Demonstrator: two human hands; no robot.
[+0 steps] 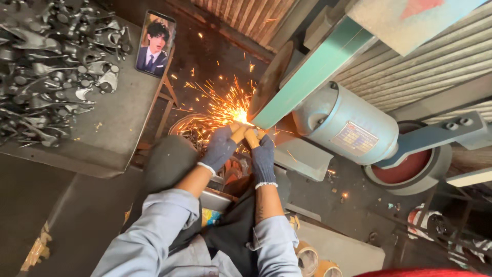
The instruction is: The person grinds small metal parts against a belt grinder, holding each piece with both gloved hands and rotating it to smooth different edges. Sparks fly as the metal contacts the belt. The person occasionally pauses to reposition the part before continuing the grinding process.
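Here, left hand (pixel 220 147) and right hand (pixel 262 156), both in dark knit gloves, fingers closed on a small workpiece hidden by glare, press it against the green sanding belt's (pixel 312 69) lower edge; orange sparks (pixel 223 105) spray leftward. Grey worktop (pixel 118 118) lies well apart at left.

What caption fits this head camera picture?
Two gloved hands, left hand and right hand, press a piece against a green grinding belt, throwing orange sparks.

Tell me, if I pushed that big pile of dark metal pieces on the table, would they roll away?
Probably not. The metal pieces look forked and lumpy and lie tangled together, so they would likely snag and scrape rather than roll. They look like solid metal, so the pile is probably heavy. They lie back from the table edge, so few should fall.
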